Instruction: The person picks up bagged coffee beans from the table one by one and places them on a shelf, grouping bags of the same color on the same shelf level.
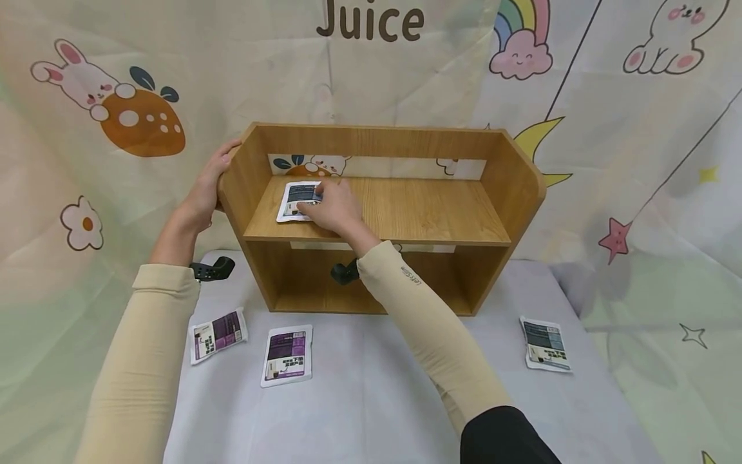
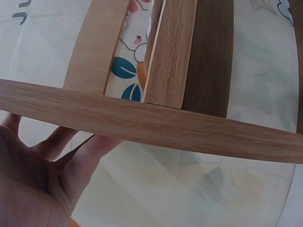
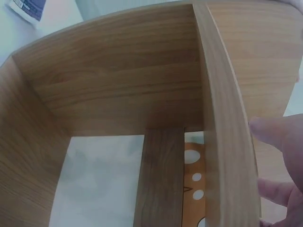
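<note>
A two-tier wooden shelf (image 1: 377,132) stands at the back of the table. My left hand (image 1: 207,183) rests against the outer face of its left side panel, fingers fairly straight; in the left wrist view the panel (image 2: 189,135) hides the fingertips. On the left of the upper board lies a white packet (image 1: 290,201) with a dark blue printed label. My right hand (image 1: 338,205) is over the packet's right part, thumb and fingers spread and touching it. In the right wrist view the hand (image 3: 289,156) is at the board's front edge and the packet is out of sight.
Two packets with purple labels, a tilted one (image 1: 218,335) and a flat one (image 1: 286,356), lie on the white table (image 1: 359,399) at front left. Another dark-labelled packet (image 1: 546,345) lies at the right. A printed cloth (image 1: 232,64) hangs behind the shelf.
</note>
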`<state>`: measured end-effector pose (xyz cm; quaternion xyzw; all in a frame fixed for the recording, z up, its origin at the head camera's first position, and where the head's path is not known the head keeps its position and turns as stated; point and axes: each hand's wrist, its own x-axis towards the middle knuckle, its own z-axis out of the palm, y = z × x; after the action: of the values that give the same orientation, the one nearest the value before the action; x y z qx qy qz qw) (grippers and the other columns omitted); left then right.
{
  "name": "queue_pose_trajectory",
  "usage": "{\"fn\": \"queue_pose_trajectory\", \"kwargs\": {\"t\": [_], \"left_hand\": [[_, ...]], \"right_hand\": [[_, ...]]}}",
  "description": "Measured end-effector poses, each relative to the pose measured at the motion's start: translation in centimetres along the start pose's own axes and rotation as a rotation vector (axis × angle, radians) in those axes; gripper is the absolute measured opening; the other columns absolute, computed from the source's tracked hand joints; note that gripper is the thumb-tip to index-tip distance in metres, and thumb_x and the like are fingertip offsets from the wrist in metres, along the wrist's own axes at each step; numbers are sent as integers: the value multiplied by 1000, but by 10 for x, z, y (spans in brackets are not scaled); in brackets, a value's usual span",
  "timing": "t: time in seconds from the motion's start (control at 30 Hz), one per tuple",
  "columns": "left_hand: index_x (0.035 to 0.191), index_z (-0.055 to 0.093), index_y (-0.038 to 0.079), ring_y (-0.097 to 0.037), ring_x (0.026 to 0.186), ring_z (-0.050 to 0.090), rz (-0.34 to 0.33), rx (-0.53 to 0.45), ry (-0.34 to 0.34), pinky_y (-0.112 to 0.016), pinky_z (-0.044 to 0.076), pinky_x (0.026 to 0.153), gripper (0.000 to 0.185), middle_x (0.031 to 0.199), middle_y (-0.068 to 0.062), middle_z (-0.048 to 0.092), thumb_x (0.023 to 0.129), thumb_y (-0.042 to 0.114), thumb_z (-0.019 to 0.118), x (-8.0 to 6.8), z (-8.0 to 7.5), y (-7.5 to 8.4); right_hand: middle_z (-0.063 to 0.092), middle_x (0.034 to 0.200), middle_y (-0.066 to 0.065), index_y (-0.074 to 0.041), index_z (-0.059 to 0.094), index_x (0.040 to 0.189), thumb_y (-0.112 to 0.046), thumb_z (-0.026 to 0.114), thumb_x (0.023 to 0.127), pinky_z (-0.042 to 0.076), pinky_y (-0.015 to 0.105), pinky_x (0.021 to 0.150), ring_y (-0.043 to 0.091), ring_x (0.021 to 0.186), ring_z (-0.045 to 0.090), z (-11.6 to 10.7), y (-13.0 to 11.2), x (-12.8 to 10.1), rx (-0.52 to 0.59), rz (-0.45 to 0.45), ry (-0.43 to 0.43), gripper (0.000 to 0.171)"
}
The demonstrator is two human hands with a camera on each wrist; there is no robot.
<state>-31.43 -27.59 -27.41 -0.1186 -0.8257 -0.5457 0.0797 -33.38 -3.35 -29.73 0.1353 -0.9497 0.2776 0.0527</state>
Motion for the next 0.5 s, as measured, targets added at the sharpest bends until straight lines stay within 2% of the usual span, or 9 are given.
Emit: {"fn": "queue_pose_trajectory", "kwargs": {"t": [0.2,0.5], "left_hand": [[149,26,44,-26,98,43,0,1,1,-45,39,69,54,128,-9,36,97,56,18,1,3,0],[149,26,44,-25,99,43,12,9,-10,-45,40,69,54,129,-9,36,98,57,17,-1,1,-1]], "right_hand": [[41,126,11,-13,52,136,-50,63,89,45,30,74,19,90,50,-7,3,-7,64,4,19,61],[42,137,9,-10,44,142,-43,65,90,43,36,91,23,115,50,-30,22,-27,127,-17,81,65]]}}
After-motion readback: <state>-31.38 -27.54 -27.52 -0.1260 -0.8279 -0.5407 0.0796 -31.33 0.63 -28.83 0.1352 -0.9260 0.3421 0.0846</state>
